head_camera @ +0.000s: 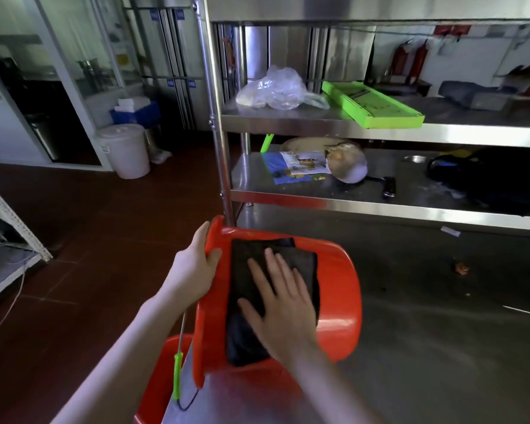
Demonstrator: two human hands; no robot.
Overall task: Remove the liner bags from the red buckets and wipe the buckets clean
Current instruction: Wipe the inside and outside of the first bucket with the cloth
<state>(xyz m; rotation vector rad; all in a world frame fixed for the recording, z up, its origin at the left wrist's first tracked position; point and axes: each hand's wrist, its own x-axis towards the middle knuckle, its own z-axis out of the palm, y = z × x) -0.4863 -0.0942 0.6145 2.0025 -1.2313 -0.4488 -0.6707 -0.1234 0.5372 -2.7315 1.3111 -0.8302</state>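
A red bucket (340, 304) lies on its side on the steel table (441, 347), its mouth turned left. My left hand (196, 267) grips its rim near the top. A dark folded cloth (251, 270) is spread over the bucket's outer wall, and my right hand (280, 298) presses flat on it with straight fingers. A second red bucket (159, 381) stands lower at the table's left edge, partly hidden by the table top. The metal bail with a green grip (177, 374) hangs down from the tipped bucket.
A steel rack (380, 133) stands behind the table, holding a clear plastic bag (276, 90), a green tray (371, 104), papers and a bowl (348, 162). A white lidded pail (126, 149) is on the red floor at the left. A white shelf frame (10, 218) is at far left.
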